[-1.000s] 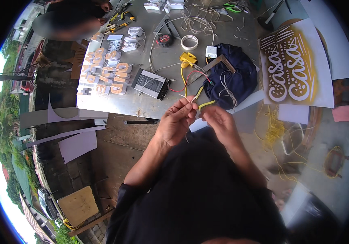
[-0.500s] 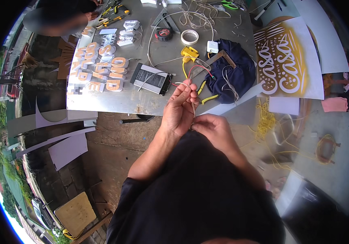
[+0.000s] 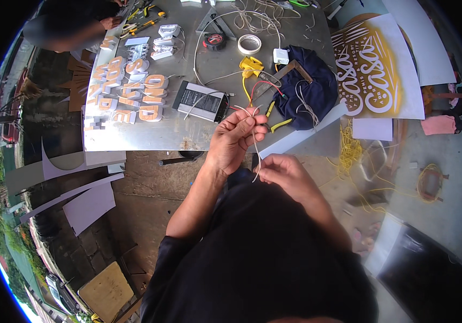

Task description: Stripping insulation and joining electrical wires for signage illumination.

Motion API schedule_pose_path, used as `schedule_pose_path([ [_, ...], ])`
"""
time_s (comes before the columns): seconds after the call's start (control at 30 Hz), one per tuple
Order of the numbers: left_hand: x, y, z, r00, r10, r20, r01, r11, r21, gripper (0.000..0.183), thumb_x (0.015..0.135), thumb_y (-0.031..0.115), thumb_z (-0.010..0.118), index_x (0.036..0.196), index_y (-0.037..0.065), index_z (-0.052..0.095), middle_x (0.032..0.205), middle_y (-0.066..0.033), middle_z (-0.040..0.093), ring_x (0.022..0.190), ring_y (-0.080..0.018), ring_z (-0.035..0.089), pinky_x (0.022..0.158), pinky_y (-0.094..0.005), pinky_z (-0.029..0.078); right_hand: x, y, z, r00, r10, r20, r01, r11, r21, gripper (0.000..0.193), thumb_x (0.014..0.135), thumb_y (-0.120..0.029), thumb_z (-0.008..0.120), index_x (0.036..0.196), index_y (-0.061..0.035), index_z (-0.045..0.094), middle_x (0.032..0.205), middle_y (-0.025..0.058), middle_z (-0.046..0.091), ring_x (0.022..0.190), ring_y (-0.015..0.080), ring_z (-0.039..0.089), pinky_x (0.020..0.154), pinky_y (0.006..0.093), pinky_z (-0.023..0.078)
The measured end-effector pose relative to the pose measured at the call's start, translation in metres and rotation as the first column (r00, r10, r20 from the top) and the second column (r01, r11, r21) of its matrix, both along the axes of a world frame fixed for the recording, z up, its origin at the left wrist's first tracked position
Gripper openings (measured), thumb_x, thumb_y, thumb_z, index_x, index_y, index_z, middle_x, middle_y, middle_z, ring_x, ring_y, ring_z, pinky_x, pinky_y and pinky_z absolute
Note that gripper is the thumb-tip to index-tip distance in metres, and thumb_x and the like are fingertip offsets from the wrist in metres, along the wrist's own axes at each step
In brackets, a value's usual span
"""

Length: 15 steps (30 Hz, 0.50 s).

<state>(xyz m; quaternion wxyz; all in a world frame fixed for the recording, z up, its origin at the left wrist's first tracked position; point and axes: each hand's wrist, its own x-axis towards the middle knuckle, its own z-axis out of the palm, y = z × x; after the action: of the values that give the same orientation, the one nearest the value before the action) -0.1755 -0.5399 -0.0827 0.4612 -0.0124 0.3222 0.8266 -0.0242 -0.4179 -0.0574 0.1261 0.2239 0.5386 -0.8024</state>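
Observation:
My left hand [image 3: 234, 141] is raised near the table's front edge, its fingertips pinched on thin pale wires [image 3: 254, 144] that loop over the fingers. The wires hang down to my right hand [image 3: 285, 175], which is closed on their lower end close to my chest. Red and white strands run from the left hand toward a yellow device [image 3: 251, 67] on the metal table [image 3: 134, 134]. A black power supply box [image 3: 203, 100] lies just beyond my left hand.
Orange-faced sign letters [image 3: 128, 89] lie in rows at the table's left. A dark blue cloth [image 3: 307, 86], tape roll [image 3: 249, 43], tape measure [image 3: 214, 41] and a gold-and-white stencil sheet [image 3: 373, 70] are also there. Another person [image 3: 69, 24] works at the far left. Yellow cable [image 3: 352, 153] lies on the floor.
My left hand has stayed raised with the wires while my right hand has dropped lower toward my body, drawing the wires taut. The view has shifted slightly.

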Motion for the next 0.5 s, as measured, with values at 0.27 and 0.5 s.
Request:
schedule_pose_path([
  [0.27, -0.005, -0.014, -0.003, 0.987, 0.09, -0.135, -0.106, 0.987, -0.121, 0.032, 0.095, 0.009, 0.068, 0.126, 0.003, 0.061, 0.11, -0.0143, 0.072, 0.091, -0.0181, 0.069, 0.086, -0.0338, 0.057, -0.005, -0.007, 0.003, 0.997, -0.025, -0.07, 0.034, 0.991, 0.13, 0.005, 0.092, -0.003, 0.064, 0.088, -0.0018, 0.064, 0.08, -0.0023, 0.064, 0.072, 0.0036, 0.057, 0.067, 0.0212, 0.046],
  [0.5, 0.008, -0.034, 0.019, 0.957, -0.225, -0.182, 0.165, 0.942, -0.293, 0.052, 0.091, 0.021, 0.077, 0.131, -0.008, 0.06, 0.119, -0.0184, 0.071, 0.105, -0.0219, 0.07, 0.093, -0.0335, 0.055, -0.017, -0.025, 0.028, 0.95, 0.029, -0.31, 0.219, 0.645, 0.732, 0.01, 0.082, -0.002, 0.069, 0.08, 0.0, 0.06, 0.073, 0.007, 0.064, 0.064, 0.0157, 0.064, 0.061, 0.0295, 0.052],
])
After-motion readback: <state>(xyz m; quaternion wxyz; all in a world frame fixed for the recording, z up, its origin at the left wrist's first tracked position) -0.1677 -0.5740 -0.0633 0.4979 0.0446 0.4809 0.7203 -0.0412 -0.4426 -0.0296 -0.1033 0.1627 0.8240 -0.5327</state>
